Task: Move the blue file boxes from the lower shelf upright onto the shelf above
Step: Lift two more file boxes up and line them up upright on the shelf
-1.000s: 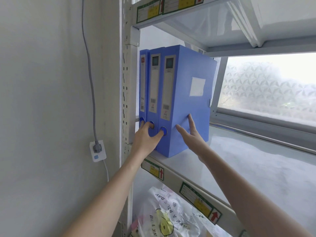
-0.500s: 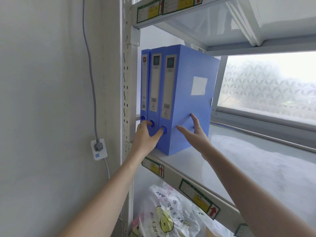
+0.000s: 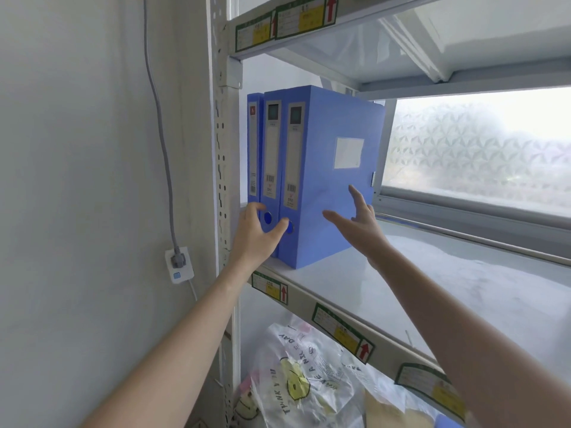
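Both hands have eased back from the blue file boxes (image 3: 312,177), which stand upright at the left end of the shelf (image 3: 355,291). Left hand (image 3: 256,234) open, fingertips at the spines; right hand (image 3: 360,225) open, just off the right box's side. Frosted window (image 3: 479,149) behind; wall socket (image 3: 179,264) left.

A plain grey-white wall (image 3: 77,149) fills the left, where a grey cable (image 3: 157,118) drops to a white plug socket (image 3: 179,264). Beside it stands a pale metal shelving upright (image 3: 221,149) with slotted holes. Behind the shelves, a frosted patterned window (image 3: 479,156) glows with daylight.
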